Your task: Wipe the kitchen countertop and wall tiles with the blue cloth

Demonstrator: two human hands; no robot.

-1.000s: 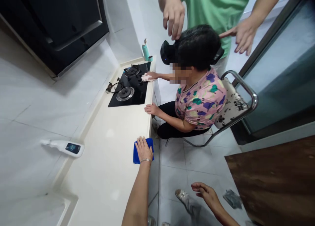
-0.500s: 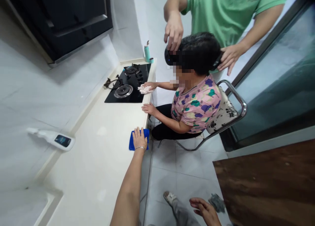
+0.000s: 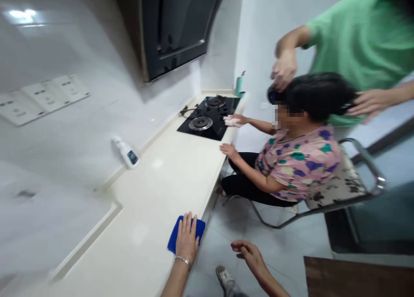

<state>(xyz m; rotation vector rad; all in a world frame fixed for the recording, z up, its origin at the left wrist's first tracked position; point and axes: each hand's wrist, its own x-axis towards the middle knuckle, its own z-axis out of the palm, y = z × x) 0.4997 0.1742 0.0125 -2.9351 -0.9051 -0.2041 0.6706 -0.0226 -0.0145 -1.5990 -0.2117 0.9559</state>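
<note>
Near six o'clock, the blue cloth (image 3: 174, 240) lies on the surface (image 3: 152, 198) beneath your left hand (image 3: 186, 244), whose fingers are flat, extended, with cloth visible either side. At five o'clock, your right hand (image 3: 254, 258) hangs clear, fingers loosely bent, apart.

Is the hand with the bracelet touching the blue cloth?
Touching: in the head view, the left hand lies palm down on the blue cloth, covering its middle.

Square blue cloth (image 3: 174, 236), partly hidden from us by the silver-braceleted left hand (image 3: 187, 242); green short-sleeved shirt (image 3: 362, 51), cut off at right.
</note>
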